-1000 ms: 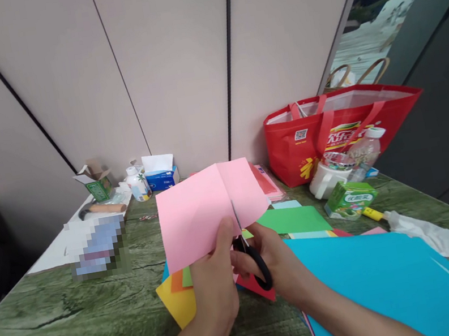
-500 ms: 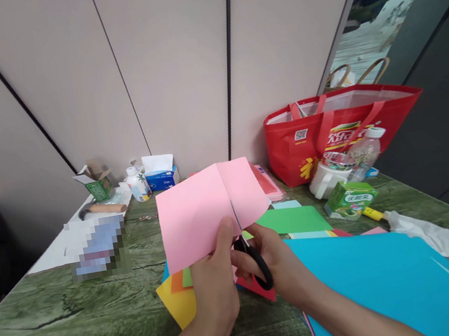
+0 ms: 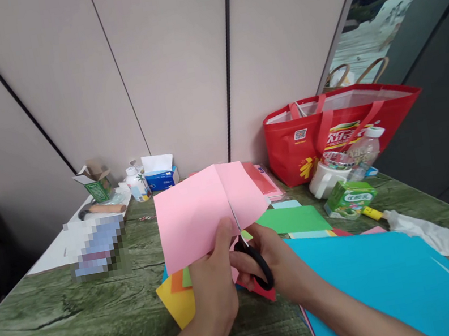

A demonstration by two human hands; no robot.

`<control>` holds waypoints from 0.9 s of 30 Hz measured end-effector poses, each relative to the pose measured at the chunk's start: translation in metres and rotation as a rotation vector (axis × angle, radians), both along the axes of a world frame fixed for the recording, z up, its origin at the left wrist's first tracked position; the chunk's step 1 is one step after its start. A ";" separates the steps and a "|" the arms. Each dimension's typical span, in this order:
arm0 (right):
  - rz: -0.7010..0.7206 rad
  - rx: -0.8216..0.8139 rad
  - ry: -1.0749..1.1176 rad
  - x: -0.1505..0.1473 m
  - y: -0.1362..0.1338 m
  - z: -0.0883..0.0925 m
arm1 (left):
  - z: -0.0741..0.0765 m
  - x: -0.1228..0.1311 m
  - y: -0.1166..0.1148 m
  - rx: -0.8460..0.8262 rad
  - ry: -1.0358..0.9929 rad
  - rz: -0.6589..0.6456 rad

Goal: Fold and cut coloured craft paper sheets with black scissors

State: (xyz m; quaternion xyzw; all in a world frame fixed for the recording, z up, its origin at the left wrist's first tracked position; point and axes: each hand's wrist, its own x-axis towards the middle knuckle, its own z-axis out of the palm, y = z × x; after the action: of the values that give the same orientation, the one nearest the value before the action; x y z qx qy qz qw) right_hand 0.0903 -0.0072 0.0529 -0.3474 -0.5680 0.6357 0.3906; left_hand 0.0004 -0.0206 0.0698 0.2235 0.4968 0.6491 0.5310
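My left hand (image 3: 215, 287) pinches the lower edge of a pink paper sheet (image 3: 197, 210), holding it upright above the table. My right hand (image 3: 281, 264) is closed round the black handles of a pair of scissors (image 3: 251, 252). The thin blades point up into the pink sheet along its middle crease. Under the hands lie yellow (image 3: 178, 304), orange and red paper pieces.
A large blue sheet (image 3: 382, 285) covers the near right of the green table (image 3: 62, 332). Green paper (image 3: 293, 219), a red shopping bag (image 3: 330, 130), a green carton (image 3: 349, 199), a bottle, a tissue box (image 3: 160, 173) and small boxes stand further back by the wall.
The pink sheet and scissors have shifted very slightly left and down; otherwise the hands keep the same grip.
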 end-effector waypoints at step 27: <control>-0.352 0.055 -0.025 0.054 0.034 0.023 | 0.026 -0.055 0.018 0.076 0.488 -0.794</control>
State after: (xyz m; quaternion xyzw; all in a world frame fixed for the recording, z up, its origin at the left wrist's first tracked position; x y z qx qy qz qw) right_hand 0.1443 0.0270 0.0760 -0.4385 -0.5205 0.5374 0.4981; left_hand -0.0548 -0.0021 0.0959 0.5618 0.4588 0.3418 0.5975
